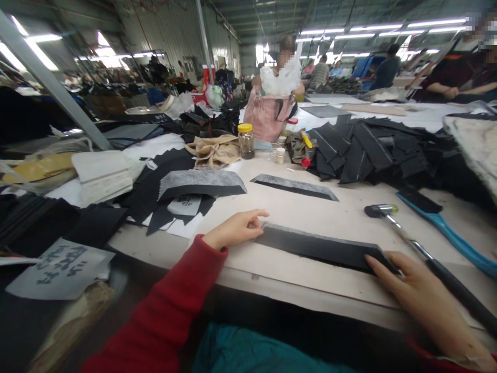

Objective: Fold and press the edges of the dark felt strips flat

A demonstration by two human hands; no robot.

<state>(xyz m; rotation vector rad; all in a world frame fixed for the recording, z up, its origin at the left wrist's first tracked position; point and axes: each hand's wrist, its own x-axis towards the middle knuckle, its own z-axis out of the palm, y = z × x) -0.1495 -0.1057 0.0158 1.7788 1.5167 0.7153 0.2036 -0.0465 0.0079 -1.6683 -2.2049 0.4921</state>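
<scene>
A long black fabric strip (318, 246) with a thin grey upper edge lies across the pale work board in front of me. My left hand (238, 228) pinches its left end, with the index finger stretched out above. At the other end, my right hand (411, 280) has the thumb on top of the strip and the fingers behind its edge. Beyond it lies a narrower strip (295, 187) with a grey face and black border. A wider grey-and-black piece (202, 184) rests farther left on dark cut pieces.
To the right lie a hammer (411, 241) with a black handle and a blue-handled brush (446, 223). Farther back are a heap of black pieces (373, 147), a yellow-lidded jar (246, 141) and a pink bag (264, 114). A handwritten paper (58, 269) lies at left. Other people work behind.
</scene>
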